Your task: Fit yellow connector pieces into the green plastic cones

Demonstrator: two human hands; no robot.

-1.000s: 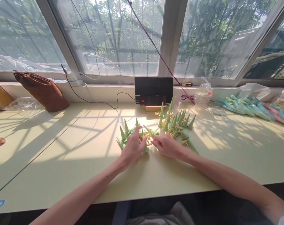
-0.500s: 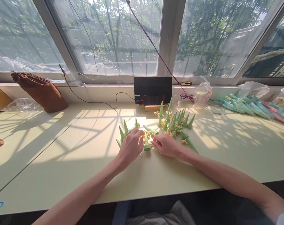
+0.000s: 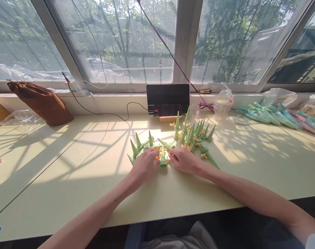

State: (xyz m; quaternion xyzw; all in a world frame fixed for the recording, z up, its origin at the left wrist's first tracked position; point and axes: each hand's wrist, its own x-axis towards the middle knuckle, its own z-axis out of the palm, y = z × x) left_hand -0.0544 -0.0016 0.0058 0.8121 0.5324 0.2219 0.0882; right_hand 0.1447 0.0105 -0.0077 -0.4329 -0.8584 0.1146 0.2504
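A green cone-shaped plant watering spike (image 3: 163,159) with yellow bits at its sides is between my hands, its wide end towards me. My right hand (image 3: 185,160) is closed in a pinch against its right side, by a small yellow piece. My left hand (image 3: 146,162) is closed on the other side, fingers curled near small yellow valves (image 3: 157,148); what they grip is hidden. Just behind lies another green spike (image 3: 166,143) on its side. Several green spikes (image 3: 134,148) stand or lean beyond my left hand. A larger cluster of spikes with yellow valves (image 3: 191,134) stands beyond my right hand.
A black tablet (image 3: 168,95) leans at the window, with a phone on a wooden stand (image 3: 169,119) before it. A brown drawstring bag (image 3: 44,103) stands left. Right are a plastic-wrapped cup (image 3: 224,103) and packs of teal pieces (image 3: 273,114). A black cable (image 3: 100,113) crosses the back.
My left hand has dropped slightly and its fingers have come closer to the green spike between my hands. My right hand has hardly moved. The view has shifted a little.
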